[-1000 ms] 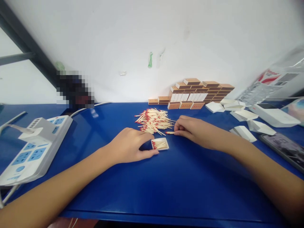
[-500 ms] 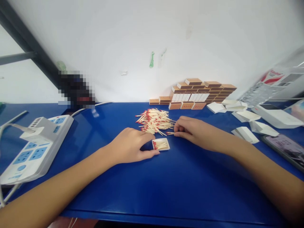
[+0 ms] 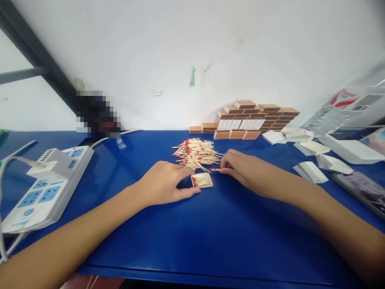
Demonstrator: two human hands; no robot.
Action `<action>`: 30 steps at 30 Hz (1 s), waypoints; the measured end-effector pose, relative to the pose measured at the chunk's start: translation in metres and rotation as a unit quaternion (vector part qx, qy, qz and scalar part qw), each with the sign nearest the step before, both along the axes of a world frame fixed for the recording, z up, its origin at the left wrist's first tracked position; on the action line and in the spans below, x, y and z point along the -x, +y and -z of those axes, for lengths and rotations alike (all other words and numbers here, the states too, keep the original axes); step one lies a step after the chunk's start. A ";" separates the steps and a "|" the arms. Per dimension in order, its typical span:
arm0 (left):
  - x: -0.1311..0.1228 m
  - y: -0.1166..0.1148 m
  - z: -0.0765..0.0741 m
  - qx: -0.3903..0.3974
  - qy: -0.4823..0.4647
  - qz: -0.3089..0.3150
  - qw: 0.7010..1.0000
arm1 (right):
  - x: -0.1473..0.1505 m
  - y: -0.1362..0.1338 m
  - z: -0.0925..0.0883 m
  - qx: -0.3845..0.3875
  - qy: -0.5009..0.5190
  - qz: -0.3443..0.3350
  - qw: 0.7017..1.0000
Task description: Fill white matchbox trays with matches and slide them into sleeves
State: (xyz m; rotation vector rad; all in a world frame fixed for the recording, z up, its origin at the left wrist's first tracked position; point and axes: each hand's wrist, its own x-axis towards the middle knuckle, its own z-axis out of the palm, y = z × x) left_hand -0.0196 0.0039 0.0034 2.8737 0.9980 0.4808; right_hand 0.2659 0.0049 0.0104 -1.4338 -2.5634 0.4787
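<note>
A small white matchbox tray (image 3: pixel 202 180) with several red-tipped matches in it lies on the blue table (image 3: pixel 192 233). My left hand (image 3: pixel 164 182) grips the tray's left end between thumb and fingers. My right hand (image 3: pixel 240 166) rests just right of the tray, fingers pinched on matches (image 3: pixel 214 169) whose red tips point left. A loose pile of matches (image 3: pixel 197 154) lies just behind both hands.
Stacked brown matchboxes (image 3: pixel 249 118) stand against the white wall. White empty sleeves and trays (image 3: pixel 309 170) lie scattered at the right, with a phone (image 3: pixel 361 186) and a white box (image 3: pixel 349 146). A white power strip (image 3: pixel 45 186) with cables sits at the left.
Both hands stay nearly in place. The tray and my left hand have shifted very slightly; my right hand keeps its pinch on the matches beside the pile.
</note>
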 end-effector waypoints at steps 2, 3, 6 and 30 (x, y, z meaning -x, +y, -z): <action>0.000 0.000 0.000 0.004 -0.002 -0.003 1.000 | 0.006 -0.005 -0.005 -0.012 0.012 -0.005 1.000; 0.000 -0.001 0.000 0.007 -0.003 -0.002 1.000 | 0.010 -0.008 -0.006 -0.017 0.018 -0.011 1.000; -0.001 -0.002 0.000 0.019 0.001 0.005 1.000 | 0.021 -0.018 -0.007 -0.032 0.023 -0.032 0.999; -0.003 -0.005 -0.003 0.022 -0.016 0.016 0.999 | 0.022 -0.018 -0.010 -0.067 0.042 -0.067 0.995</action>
